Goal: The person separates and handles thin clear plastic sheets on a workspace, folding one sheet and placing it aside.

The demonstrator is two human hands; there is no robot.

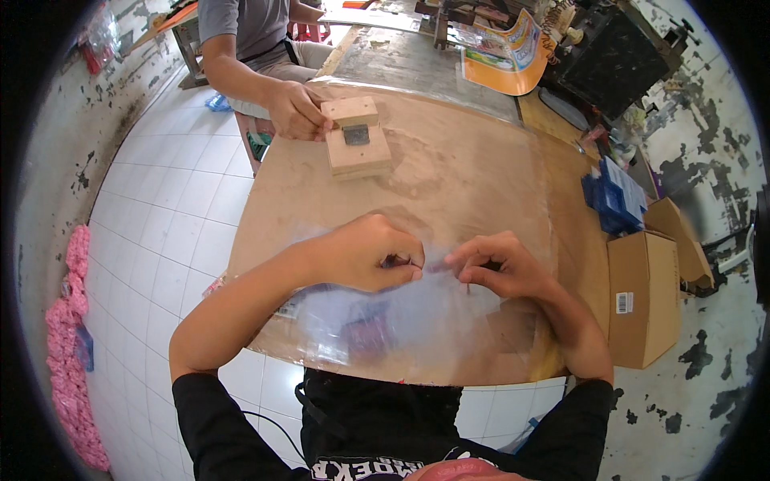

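Observation:
My left hand [373, 255] hovers over the near part of the table, its thumb and index finger pinched together. Whatever lies between those fingertips is too small to make out. Close by on the right, my right hand [509, 268] has its thumb and a curled finger brought together, the index fingertip blurred. A thin brownish bit shows just below that thumb; I cannot tell what it is. Under both hands spreads a clear, shiny plastic sheet [401, 333] on the brown tabletop [457, 180].
Across the table a co-worker's hand [301, 111] touches a wooden block [359, 160] with a dark metal plate [356, 135] in it. At right stand an open cardboard box [642, 297] and a blue bin [613, 196]. An orange printed sheet [509, 72] lies at the back.

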